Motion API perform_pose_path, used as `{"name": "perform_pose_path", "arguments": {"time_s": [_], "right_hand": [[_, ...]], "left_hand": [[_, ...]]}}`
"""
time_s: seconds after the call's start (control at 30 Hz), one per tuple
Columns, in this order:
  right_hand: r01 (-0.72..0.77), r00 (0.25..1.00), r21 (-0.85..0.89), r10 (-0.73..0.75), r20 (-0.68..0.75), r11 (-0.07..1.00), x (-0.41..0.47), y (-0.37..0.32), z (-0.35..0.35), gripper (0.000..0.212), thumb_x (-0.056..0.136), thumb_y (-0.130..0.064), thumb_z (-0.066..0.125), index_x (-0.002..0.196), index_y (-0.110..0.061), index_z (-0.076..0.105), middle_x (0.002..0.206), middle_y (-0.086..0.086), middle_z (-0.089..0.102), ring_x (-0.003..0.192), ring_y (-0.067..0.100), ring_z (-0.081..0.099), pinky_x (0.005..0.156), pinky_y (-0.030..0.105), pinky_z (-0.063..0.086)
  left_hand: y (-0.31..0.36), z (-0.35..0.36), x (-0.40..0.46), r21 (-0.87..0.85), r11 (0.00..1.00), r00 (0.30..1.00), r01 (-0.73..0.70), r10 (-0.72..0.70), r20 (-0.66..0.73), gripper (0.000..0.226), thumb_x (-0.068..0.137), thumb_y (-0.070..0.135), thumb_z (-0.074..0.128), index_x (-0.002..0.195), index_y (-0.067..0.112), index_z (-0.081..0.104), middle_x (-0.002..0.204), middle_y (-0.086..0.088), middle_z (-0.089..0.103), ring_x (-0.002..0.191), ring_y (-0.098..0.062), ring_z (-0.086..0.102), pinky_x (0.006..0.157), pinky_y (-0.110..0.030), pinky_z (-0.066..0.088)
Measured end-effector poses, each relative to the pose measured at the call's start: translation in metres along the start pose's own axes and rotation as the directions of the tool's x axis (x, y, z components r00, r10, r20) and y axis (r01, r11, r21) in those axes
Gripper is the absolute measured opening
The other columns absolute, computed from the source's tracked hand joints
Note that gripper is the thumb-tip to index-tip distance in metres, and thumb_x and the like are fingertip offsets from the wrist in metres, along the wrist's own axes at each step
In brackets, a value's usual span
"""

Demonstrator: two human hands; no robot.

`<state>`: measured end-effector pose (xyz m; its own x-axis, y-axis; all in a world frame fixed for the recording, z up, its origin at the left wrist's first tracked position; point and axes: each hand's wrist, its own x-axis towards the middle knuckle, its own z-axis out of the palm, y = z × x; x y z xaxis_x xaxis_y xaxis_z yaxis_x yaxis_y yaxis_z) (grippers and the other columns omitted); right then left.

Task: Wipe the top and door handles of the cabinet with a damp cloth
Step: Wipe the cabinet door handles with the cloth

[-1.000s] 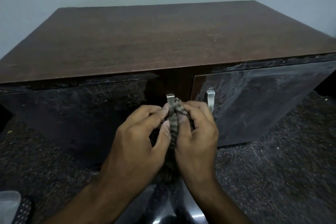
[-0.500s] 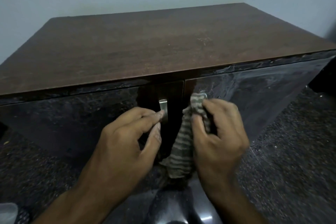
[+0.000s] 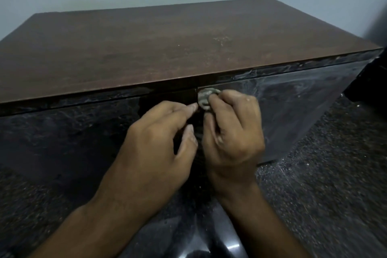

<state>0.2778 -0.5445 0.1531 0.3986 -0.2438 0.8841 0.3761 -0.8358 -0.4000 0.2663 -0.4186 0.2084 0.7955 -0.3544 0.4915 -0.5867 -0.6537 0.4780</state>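
Observation:
The low cabinet has a brown wood-grain top (image 3: 167, 48) and two glossy black doors (image 3: 62, 142). My right hand (image 3: 232, 132) grips the striped grey cloth (image 3: 204, 98), bunched around the right door's handle near the top of the door; the handle itself is hidden under the cloth. My left hand (image 3: 159, 144) is right beside it, fingers curled against the left door's inner edge with the fingertips close to the cloth. The left door's handle is hidden behind my left hand.
A pale wall stands behind the cabinet. Dark speckled floor (image 3: 335, 174) spreads to both sides. A dark object (image 3: 372, 73) sits at the cabinet's right end. Something glossy and black (image 3: 209, 243) lies below my wrists.
My right hand has slid the cloth up the right door's handle and bunched it tight, so it no longer hangs down. My left hand now covers the left handle.

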Motion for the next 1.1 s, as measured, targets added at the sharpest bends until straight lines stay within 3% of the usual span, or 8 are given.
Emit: {"name": "perform_pose_path", "arguments": {"time_s": [0.1,0.2,0.37,0.5,0.63,0.77,0.9,1.1], "right_hand": [[-0.031,0.999,-0.026,0.031,-0.022,0.999,0.002,0.008,-0.005,0.014,0.090,0.010,0.062,0.097,0.012,0.074,0.099,0.025,0.070,0.090,0.037,0.066,0.091,0.036,0.051],[-0.232,0.964,0.026,0.234,-0.126,0.972,0.006,0.022,-0.013,0.022,0.078,0.022,0.067,0.095,0.011,0.074,0.098,0.022,0.071,0.093,0.033,0.069,0.095,0.023,0.049],[0.019,0.999,0.128,-0.015,-0.032,0.992,0.008,0.007,0.003,0.023,0.097,0.004,0.052,0.096,0.010,0.075,0.100,0.023,0.072,0.092,0.033,0.065,0.093,0.033,0.051],[-0.205,0.966,0.113,0.220,-0.138,0.972,0.012,0.025,-0.007,0.022,0.078,0.024,0.065,0.093,0.010,0.073,0.098,0.021,0.070,0.093,0.031,0.067,0.090,0.033,0.055],[-0.098,0.989,0.140,0.112,-0.097,0.985,0.014,0.016,-0.002,0.022,0.077,0.022,0.064,0.092,0.009,0.075,0.096,0.020,0.071,0.090,0.033,0.068,0.087,0.037,0.056],[-0.251,0.952,0.194,0.278,-0.128,0.948,0.019,0.023,-0.009,0.025,0.076,0.022,0.067,0.093,0.006,0.075,0.097,0.015,0.071,0.093,0.022,0.068,0.089,0.024,0.054],[-0.035,0.999,0.158,0.041,-0.036,0.987,0.015,0.006,-0.001,0.018,0.081,0.019,0.066,0.092,0.008,0.076,0.096,0.019,0.073,0.091,0.031,0.067,0.090,0.031,0.053],[-0.170,0.983,0.106,0.175,-0.048,0.980,0.011,0.019,-0.012,0.020,0.077,0.021,0.068,0.091,0.008,0.074,0.098,0.020,0.070,0.093,0.031,0.065,0.087,0.037,0.054]], "left_hand": [[0.003,0.003,0.000,0.001,1.000,1.000,-0.013,0.013,-0.004,0.037,0.087,0.015,0.059,0.122,0.007,0.066,0.110,0.003,0.065,0.100,-0.002,0.058,0.093,-0.005,0.037],[0.004,0.008,-0.004,-0.017,1.000,1.000,0.001,-0.001,0.014,0.041,0.088,0.017,0.057,0.128,0.007,0.062,0.112,0.004,0.062,0.099,-0.008,0.060,0.091,-0.015,0.044],[0.004,0.015,-0.005,0.031,0.999,0.997,0.015,-0.013,-0.073,0.035,0.084,0.011,0.059,0.116,0.000,0.067,0.110,-0.005,0.065,0.103,-0.016,0.062,0.095,-0.016,0.042],[0.004,0.016,-0.007,-0.002,1.000,0.997,0.025,-0.025,-0.071,0.040,0.088,0.017,0.055,0.125,0.003,0.063,0.111,0.001,0.063,0.100,-0.014,0.062,0.090,-0.019,0.046],[0.004,0.017,-0.006,0.002,1.000,0.998,0.025,-0.025,-0.066,0.041,0.087,0.016,0.055,0.126,0.005,0.063,0.113,0.002,0.063,0.102,-0.014,0.062,0.091,-0.023,0.046],[0.007,0.020,-0.005,-0.014,0.999,0.997,0.032,-0.032,-0.066,0.040,0.086,0.013,0.057,0.125,0.004,0.064,0.111,0.002,0.064,0.101,-0.014,0.062,0.091,-0.025,0.047],[0.007,0.018,-0.005,0.027,0.999,0.994,0.040,-0.037,-0.108,0.036,0.085,0.014,0.053,0.115,0.002,0.069,0.108,-0.003,0.067,0.101,-0.013,0.062,0.096,-0.015,0.043],[0.008,0.015,-0.006,0.005,0.997,0.989,0.079,-0.078,-0.126,0.034,0.081,0.009,0.059,0.112,0.004,0.072,0.103,0.002,0.069,0.097,-0.006,0.063,0.092,-0.007,0.042]]}}
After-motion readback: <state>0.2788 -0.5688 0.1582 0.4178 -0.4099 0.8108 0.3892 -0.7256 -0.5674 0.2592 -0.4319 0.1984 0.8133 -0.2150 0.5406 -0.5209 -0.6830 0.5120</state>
